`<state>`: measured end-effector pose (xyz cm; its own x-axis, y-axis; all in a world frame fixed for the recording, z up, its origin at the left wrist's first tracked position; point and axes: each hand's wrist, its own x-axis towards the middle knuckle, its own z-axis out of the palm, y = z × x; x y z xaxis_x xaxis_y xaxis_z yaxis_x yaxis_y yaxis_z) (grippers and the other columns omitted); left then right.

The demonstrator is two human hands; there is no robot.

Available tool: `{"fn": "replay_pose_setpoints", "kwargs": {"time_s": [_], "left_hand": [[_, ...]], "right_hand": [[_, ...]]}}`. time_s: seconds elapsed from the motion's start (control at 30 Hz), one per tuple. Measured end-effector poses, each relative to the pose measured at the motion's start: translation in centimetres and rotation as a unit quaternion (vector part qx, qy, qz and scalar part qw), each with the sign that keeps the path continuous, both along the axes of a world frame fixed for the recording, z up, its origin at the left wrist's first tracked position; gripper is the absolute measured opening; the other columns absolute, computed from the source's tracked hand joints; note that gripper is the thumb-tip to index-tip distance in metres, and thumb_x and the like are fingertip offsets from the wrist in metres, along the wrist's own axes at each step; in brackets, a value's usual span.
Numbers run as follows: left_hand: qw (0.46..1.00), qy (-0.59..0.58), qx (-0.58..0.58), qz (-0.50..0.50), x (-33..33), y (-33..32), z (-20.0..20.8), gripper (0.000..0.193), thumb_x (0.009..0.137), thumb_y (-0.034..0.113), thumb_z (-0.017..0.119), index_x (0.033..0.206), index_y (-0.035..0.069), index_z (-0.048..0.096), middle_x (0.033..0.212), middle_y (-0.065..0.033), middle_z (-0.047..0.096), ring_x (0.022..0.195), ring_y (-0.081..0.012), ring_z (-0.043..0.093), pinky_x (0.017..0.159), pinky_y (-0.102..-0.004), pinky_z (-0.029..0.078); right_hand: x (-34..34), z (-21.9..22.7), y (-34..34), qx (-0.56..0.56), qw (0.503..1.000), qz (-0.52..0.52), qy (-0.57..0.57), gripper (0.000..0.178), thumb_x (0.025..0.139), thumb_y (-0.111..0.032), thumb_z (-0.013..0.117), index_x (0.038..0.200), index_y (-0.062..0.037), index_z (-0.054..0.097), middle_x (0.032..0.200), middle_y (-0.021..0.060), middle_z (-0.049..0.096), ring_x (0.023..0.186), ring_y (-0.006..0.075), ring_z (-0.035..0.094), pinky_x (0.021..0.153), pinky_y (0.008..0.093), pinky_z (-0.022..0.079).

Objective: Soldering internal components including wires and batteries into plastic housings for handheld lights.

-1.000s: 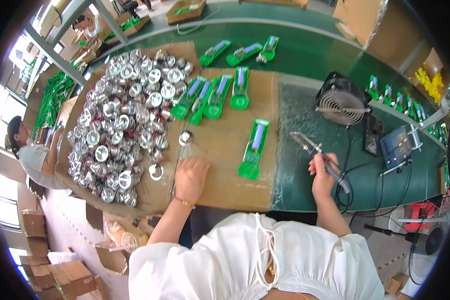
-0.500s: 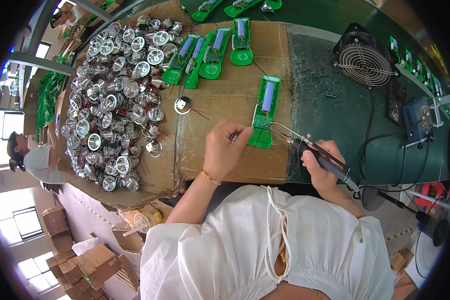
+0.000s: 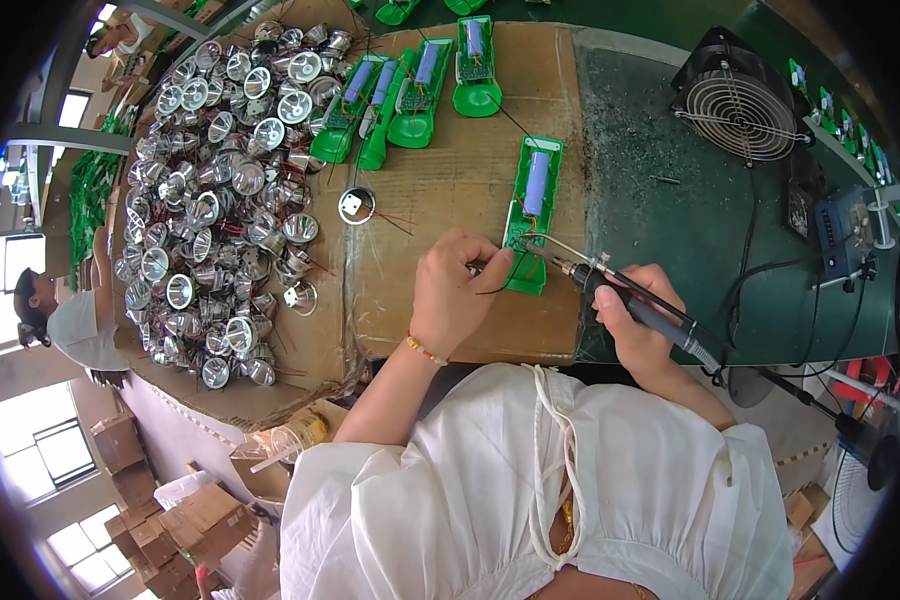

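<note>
My right hand (image 3: 645, 345) is wrapped round a soldering iron (image 3: 660, 322) with a thin curved metal tube along it. Its tip reaches the small circuit board (image 3: 522, 229) in a green plastic housing (image 3: 528, 277), which lies on cardboard with a purple cylindrical battery (image 3: 537, 185) in its upper part. At the housing's left edge, my left hand (image 3: 453, 295) pinches with thumb and forefinger. A shiny bit shows between those fingers and a thin dark wire sticks out near the thumb; what exactly they hold is mostly hidden.
Many shiny lamp reflectors (image 3: 210, 215) with wires heap up at left; one reflector (image 3: 356, 205) lies apart. Several similar green housings (image 3: 415, 125) rest behind. At right stand a fan with a round grille (image 3: 735, 115) and a blue box (image 3: 842, 235) with cables. A co-worker (image 3: 65, 315) is far left.
The iron's tip has moved a little left onto the board, and my left fingers have shifted slightly. The whole view has shifted a little. Part of another person now shows at lower left.
</note>
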<state>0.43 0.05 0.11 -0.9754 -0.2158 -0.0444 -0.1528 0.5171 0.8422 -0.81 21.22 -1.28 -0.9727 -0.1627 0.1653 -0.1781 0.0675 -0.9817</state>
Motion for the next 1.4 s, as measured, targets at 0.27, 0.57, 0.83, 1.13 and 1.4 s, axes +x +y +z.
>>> {"fn": "replay_pose_setpoints", "kwargs": {"time_s": [0.27, 0.57, 0.83, 1.13, 1.4], "left_hand": [[1.000, 0.010, 0.014, 0.000, -0.3, -0.1, -0.3, 0.017, 0.076, 0.016, 0.067, 0.071, 0.000, 0.064, 0.073, -0.0107, 0.059, 0.056, -0.0195, 0.054, 0.052, -0.0294, 0.042], [1.000, 0.004, 0.012, 0.001, -0.3, -0.2, -0.3, 0.019, 0.075, 0.017, 0.067, 0.069, 0.000, 0.063, 0.072, -0.0107, 0.058, 0.056, -0.0187, 0.055, 0.052, -0.0299, 0.042], [0.987, 0.091, -0.130, -0.017, 0.5, -1.0, 2.1, 0.020, 0.066, 0.017, 0.067, 0.080, 0.005, 0.059, 0.078, -0.0080, 0.059, 0.067, -0.0240, 0.057, 0.058, -0.0335, 0.045], [0.931, 0.128, -0.343, -0.018, 1.0, -0.1, 0.6, 0.008, 0.068, 0.014, 0.063, 0.070, 0.009, 0.057, 0.071, -0.0067, 0.052, 0.071, -0.0217, 0.054, 0.062, -0.0356, 0.041], [0.992, 0.099, -0.018, 0.073, 0.8, -0.2, 0.7, 0.008, 0.075, 0.008, 0.067, 0.081, 0.007, 0.063, 0.077, -0.0046, 0.061, 0.069, -0.0218, 0.055, 0.061, -0.0334, 0.043]], "right_hand": [[0.2, 0.8, 0.0, -0.061, 0.994, -0.005, -0.094, 0.015, 0.081, -0.007, 0.064, 0.084, 0.0005, 0.051, 0.066, 0.0068, 0.060, 0.056, 0.0076, 0.055, 0.051, 0.0217, 0.045], [0.4, 0.5, 0.7, -0.058, 0.998, -0.002, -0.039, 0.012, 0.085, -0.006, 0.057, 0.091, 0.0003, 0.049, 0.070, 0.0098, 0.057, 0.055, 0.0107, 0.054, 0.048, 0.0213, 0.044], [0.4, 0.1, 1.3, -0.075, 0.995, -0.020, -0.061, 0.012, 0.084, -0.007, 0.058, 0.090, -0.0007, 0.049, 0.070, 0.0095, 0.057, 0.054, 0.0107, 0.054, 0.047, 0.0212, 0.044], [0.6, 0.4, 1.5, -0.076, 0.994, 0.007, -0.072, 0.013, 0.084, -0.007, 0.057, 0.091, -0.0011, 0.048, 0.070, 0.0093, 0.057, 0.054, 0.0111, 0.054, 0.047, 0.0216, 0.044], [0.5, 0.6, 1.5, -0.108, 0.991, -0.011, -0.076, 0.017, 0.083, -0.009, 0.063, 0.087, 0.0013, 0.050, 0.070, 0.0096, 0.059, 0.056, 0.0102, 0.056, 0.048, 0.0216, 0.046]]}}
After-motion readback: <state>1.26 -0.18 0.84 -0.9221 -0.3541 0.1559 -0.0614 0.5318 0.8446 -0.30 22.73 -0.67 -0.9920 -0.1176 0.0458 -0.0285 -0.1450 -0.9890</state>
